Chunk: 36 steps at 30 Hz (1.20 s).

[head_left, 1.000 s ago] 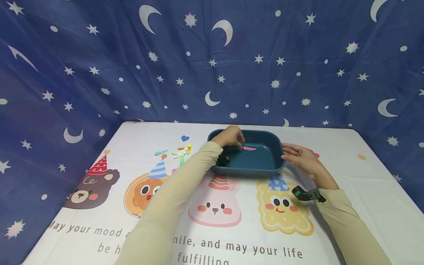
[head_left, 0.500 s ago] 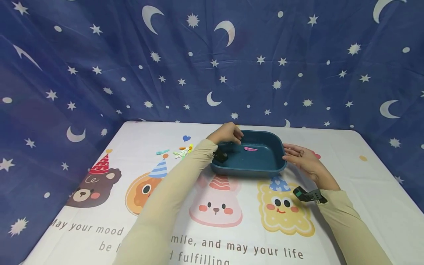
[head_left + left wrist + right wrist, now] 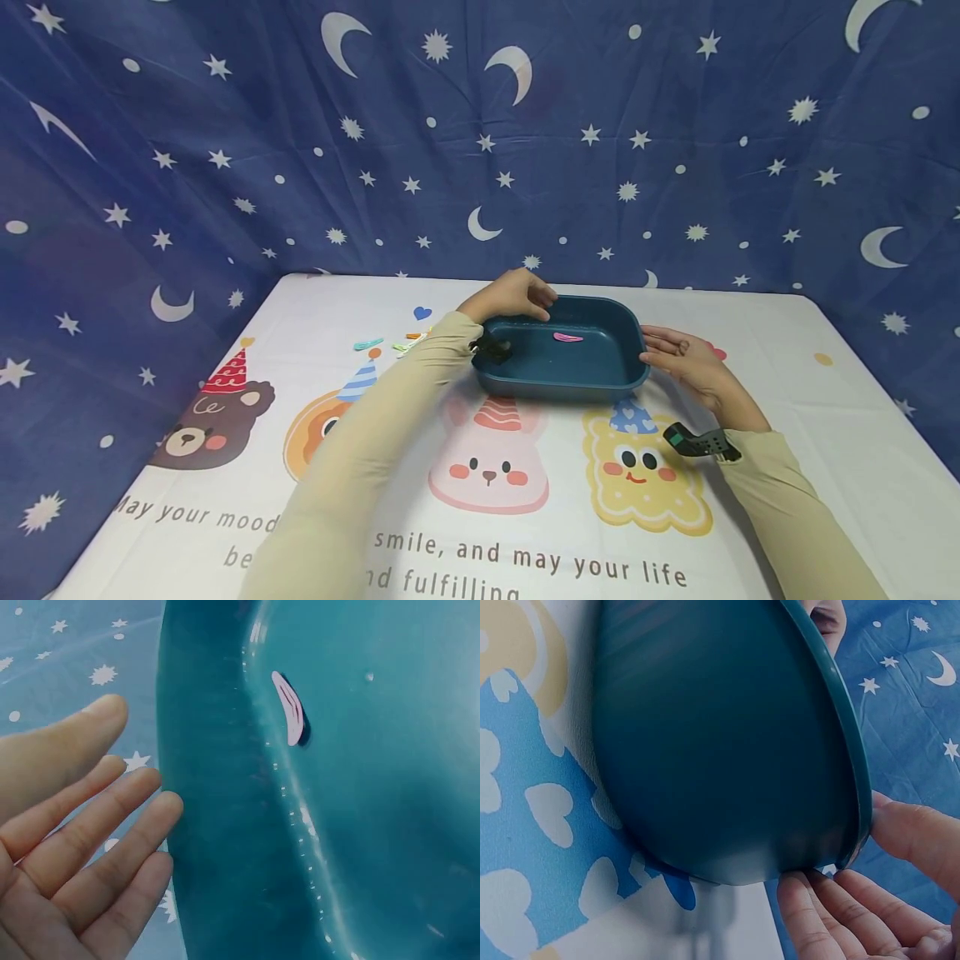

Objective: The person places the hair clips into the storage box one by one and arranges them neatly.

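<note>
A dark teal plastic bin (image 3: 592, 360) stands on the table, with a pink snap hair clip (image 3: 567, 337) lying flat on its floor. My left hand (image 3: 512, 295) hovers at the bin's far left rim, apart from the clip. In the left wrist view its fingers (image 3: 120, 844) are loosely spread and hold nothing. At the bin's right end, my right hand (image 3: 688, 365) holds the rim. The right wrist view shows its thumb at the rim and the fingertips (image 3: 802, 900) against the outer wall.
Several more hair clips lie left of the bin: a light blue clip (image 3: 367, 344), an orange clip (image 3: 413, 336) and others partly hidden by the left sleeve (image 3: 375, 454). A white printed tablecloth (image 3: 817, 467) covers the table. Behind it hangs a blue star-patterned curtain (image 3: 420, 100).
My left hand has risen out of the bin and drawn back toward its far left rim, leaving the pink hair clip inside. My right hand stays at the bin's right end.
</note>
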Available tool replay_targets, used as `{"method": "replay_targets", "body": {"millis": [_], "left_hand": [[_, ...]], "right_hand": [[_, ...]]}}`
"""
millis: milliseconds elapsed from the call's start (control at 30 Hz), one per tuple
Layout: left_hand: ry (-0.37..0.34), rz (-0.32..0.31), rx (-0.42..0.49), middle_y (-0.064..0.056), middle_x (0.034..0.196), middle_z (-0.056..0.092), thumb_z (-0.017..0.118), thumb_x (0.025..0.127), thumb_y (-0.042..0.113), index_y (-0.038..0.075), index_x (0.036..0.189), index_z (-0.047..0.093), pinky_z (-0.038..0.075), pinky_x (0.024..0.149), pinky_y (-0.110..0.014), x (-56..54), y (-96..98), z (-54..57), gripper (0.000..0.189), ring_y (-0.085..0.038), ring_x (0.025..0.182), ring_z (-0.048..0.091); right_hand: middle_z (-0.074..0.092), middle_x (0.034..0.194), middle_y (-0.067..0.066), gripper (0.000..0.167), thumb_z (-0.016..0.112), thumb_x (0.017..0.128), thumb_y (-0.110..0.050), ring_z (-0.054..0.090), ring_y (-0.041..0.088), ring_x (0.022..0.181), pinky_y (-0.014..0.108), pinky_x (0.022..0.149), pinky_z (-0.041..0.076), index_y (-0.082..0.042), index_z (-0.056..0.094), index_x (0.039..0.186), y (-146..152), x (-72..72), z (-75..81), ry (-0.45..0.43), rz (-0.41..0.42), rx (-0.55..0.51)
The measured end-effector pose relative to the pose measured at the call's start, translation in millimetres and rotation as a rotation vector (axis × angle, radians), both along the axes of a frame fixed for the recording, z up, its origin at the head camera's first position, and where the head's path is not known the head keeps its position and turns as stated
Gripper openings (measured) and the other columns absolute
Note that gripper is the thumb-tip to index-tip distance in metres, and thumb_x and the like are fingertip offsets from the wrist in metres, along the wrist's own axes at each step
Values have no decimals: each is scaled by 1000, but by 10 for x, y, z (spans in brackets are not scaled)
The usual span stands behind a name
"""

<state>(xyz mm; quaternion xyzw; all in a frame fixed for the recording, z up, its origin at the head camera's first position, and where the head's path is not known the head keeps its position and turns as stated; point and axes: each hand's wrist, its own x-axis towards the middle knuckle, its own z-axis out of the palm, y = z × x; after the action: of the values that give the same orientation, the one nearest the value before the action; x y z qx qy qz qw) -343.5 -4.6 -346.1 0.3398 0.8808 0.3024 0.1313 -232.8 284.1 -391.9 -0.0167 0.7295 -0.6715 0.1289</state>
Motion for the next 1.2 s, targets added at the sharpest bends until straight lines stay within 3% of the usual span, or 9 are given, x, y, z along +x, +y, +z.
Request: {"method": "replay_targets", "body": {"millis": [367, 600, 767, 1200], "left_hand": [[-90, -12, 116, -16, 120, 65, 70, 83, 7, 1, 124, 60, 52, 90, -26, 118, -202, 133, 43, -23, 109, 64], [-169, 4, 208, -19, 126, 60, 66, 86, 8, 3, 128, 57, 50, 93, -29, 143, -382, 130, 43, -28, 115, 60], [-221, 44, 267, -20, 128, 59, 65, 87, 7, 3, 130, 55, 49, 95, -32, 156, -516, 108, 44, -28, 118, 58], [-213, 105, 356, -22, 130, 56, 64, 88, 6, 5, 132, 53, 48, 97, -36, 250, -888, 69, 46, -32, 119, 57]], "right_hand": [[63, 104, -20, 75, 65, 86, -4, 62, -6, 97, 13, 81, 51, 9, 21, 145, -1, 4, 0, -9, 1, -55], [62, 106, -20, 73, 65, 87, -5, 60, -10, 98, 11, 82, 50, 9, 23, 144, 1, 4, -4, 4, -2, -19], [60, 117, -16, 74, 66, 87, -9, 58, -13, 99, 11, 83, 49, 6, 23, 145, 2, 0, 0, 0, -6, 30], [59, 119, -15, 74, 66, 87, -10, 57, -13, 98, 11, 83, 49, 4, 24, 146, -1, -7, -1, -18, -19, 55]]}}
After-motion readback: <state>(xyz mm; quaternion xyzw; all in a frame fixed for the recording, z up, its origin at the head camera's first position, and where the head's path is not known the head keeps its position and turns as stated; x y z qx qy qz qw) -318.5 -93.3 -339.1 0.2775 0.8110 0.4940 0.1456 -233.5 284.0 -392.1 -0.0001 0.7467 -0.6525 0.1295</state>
